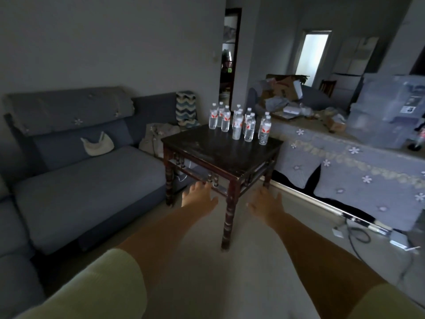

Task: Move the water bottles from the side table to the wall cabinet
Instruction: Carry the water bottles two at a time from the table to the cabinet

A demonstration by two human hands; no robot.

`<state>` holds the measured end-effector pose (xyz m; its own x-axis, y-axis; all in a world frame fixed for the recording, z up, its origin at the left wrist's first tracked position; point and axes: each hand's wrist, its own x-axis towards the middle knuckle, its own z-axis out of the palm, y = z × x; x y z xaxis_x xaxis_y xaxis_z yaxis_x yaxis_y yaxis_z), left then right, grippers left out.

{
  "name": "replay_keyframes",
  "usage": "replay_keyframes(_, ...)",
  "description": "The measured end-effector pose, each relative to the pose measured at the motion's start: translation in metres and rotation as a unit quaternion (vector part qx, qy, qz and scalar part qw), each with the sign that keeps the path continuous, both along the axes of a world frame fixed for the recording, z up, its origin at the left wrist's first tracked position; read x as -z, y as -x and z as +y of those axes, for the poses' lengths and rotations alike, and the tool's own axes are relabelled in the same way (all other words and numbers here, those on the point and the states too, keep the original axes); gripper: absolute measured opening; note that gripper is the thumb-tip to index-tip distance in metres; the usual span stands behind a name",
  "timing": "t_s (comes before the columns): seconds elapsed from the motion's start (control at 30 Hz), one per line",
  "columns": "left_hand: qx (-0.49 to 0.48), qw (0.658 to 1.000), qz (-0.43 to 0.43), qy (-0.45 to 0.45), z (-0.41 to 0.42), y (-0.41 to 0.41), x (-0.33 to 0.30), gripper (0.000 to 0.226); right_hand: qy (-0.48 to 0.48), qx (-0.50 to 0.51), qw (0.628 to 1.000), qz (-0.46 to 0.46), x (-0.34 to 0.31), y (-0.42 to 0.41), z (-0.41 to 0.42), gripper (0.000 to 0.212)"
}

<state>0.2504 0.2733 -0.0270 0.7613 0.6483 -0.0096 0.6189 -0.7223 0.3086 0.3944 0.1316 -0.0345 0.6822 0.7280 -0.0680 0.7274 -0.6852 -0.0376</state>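
Note:
Several clear water bottles (239, 122) with red-and-white labels stand upright in a cluster at the far side of a dark wooden side table (207, 150). Both my arms reach forward, below and short of the table's near corner. My left hand (199, 198) is stretched out with straight fingers and holds nothing. My right hand (266, 202) is likewise flat and empty, just right of the table's front leg. Neither hand touches the table or a bottle. No wall cabinet is in view.
A grey sofa (87, 180) runs along the left up to the table. A low surface under a flowered cloth (358, 166) lies to the right, with clear plastic boxes (386, 107) and clutter on it. Cables and a power strip (395, 241) lie on the floor at right.

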Motion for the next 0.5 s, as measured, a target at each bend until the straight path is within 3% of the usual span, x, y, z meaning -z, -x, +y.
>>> replay_keyframes(0.27, 0.022, 1.000, -0.020, -0.003, 0.165, -0.051, -0.027, 0.049, -0.056, 0.025, 0.998, -0.001, -0.008, -0.033, 0.146, 0.048)
replay_keyframes(0.37, 0.010, 1.000, 0.000, 0.012, 0.205, -0.052, -0.016, 0.051, -0.037, -0.020, 0.999, -0.010, 0.001, -0.036, 0.187, 0.048)
replay_keyframes(0.5, 0.006, 1.000, 0.011, 0.024, 0.252, -0.058, 0.001, 0.049, -0.010, -0.001, 1.000, 0.026, 0.008, -0.059, 0.239, 0.052)
